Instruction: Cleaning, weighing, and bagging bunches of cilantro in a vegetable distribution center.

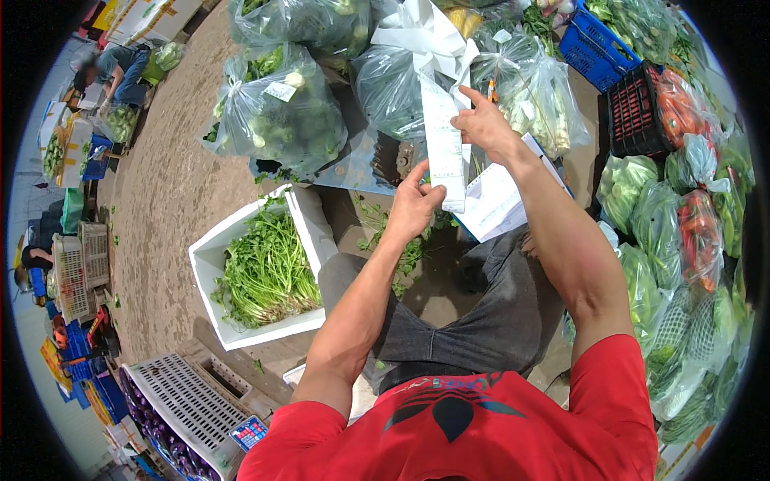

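A long white paper slip (442, 136) runs from my left hand (414, 202) up to my right hand (484, 123). My left hand pinches its lower end between thumb and fingers. My right hand grips the slip higher up and also holds an orange pen (490, 90). More white paper loops (421, 36) curl above, over clear bags of greens. A sheet of white papers (496, 202) rests on my knee below my right forearm.
A white foam box (210, 258) of leafy greens sits on the ground at my left. Clear bags of vegetables (281, 112) lie ahead and along the right (666, 232). Blue (597, 40) and dark crates (634, 112) stand at upper right. A person crouches far left (120, 72).
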`<state>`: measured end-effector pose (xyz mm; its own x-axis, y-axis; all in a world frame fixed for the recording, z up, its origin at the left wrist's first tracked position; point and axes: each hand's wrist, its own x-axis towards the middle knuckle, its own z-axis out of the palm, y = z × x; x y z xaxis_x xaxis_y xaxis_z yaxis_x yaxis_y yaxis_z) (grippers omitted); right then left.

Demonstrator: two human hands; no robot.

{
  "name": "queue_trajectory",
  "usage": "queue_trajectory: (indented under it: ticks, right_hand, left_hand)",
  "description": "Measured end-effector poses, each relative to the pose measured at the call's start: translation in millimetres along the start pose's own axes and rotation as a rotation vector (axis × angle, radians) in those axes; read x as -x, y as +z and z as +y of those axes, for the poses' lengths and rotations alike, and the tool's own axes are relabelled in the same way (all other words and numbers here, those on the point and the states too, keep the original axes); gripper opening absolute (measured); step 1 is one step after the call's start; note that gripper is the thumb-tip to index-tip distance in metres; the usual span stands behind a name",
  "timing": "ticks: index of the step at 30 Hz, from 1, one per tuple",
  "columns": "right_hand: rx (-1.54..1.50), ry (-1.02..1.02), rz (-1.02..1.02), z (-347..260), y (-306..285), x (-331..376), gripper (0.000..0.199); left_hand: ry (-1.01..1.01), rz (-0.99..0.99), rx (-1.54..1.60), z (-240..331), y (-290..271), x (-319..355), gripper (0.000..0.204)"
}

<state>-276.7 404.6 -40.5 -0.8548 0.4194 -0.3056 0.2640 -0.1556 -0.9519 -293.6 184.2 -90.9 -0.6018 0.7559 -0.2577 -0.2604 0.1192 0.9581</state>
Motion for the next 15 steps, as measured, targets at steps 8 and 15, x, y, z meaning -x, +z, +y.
queue_trajectory:
  ticks: [8, 15]
  right_hand:
    - [0.081, 0.099, 0.034, 0.6, 2.9, -4.1, 0.084]
    - [0.034, 0.113, 0.004, 3.7, 1.8, -7.4, 0.085]
  left_hand:
    - [-0.027, 0.016, 0.042, 0.3, 0.3, 2.1, 0.051]
    - [-0.027, 0.020, 0.037, -2.9, -1.2, 0.9, 0.051]
